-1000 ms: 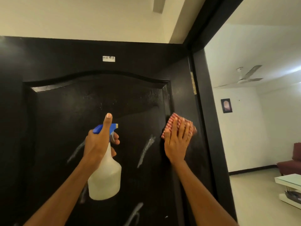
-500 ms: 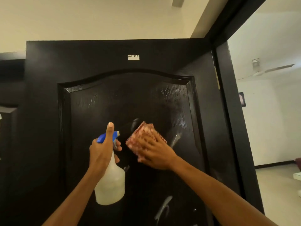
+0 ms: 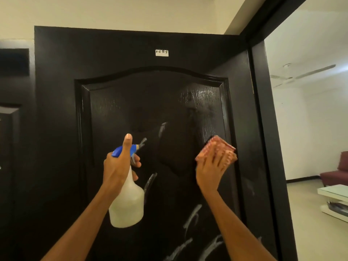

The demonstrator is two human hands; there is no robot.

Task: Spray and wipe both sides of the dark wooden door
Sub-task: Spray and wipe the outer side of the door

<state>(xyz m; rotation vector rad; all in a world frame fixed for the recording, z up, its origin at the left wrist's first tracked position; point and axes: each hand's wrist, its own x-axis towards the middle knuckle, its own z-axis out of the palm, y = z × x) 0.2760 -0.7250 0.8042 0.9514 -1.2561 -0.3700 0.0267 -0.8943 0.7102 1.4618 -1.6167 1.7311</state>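
Left hand: the left hand [image 3: 117, 166], low and left of centre in the frame, is gripping the neck of the bottle [image 3: 127, 202], thumb pointing up, fingers curling round the trigger below the blue head.
Bottle: it is hanging upright in front of the door, nozzle pointing at the panel; whether it is touching the wood I cannot tell.
Right hand: the right hand [image 3: 211, 169], right of centre, is pressing the cloth [image 3: 216, 149] flat against the wood with fingers spread, not curled round it.
Cloth: red-checked, folded, sitting at the right edge of the raised panel [image 3: 150, 113], sticking out above the fingertips.
Door: the door [image 3: 56, 91] is filling the middle of the frame, standing open, its long axis vertical; a small label [image 3: 161, 53] is sitting near its top.
Streaks: pale wet streaks [image 3: 192, 217] are showing to the left of and below the cloth, toward the bottom of the frame.
Key relation: the unwiped streaks are lying left and downward from the right hand, which is the nearer one to them and is carrying the cloth, so the wipe probably needs to travel that way.
Far right: a room with a sofa [image 3: 337, 172] is showing through the doorway.
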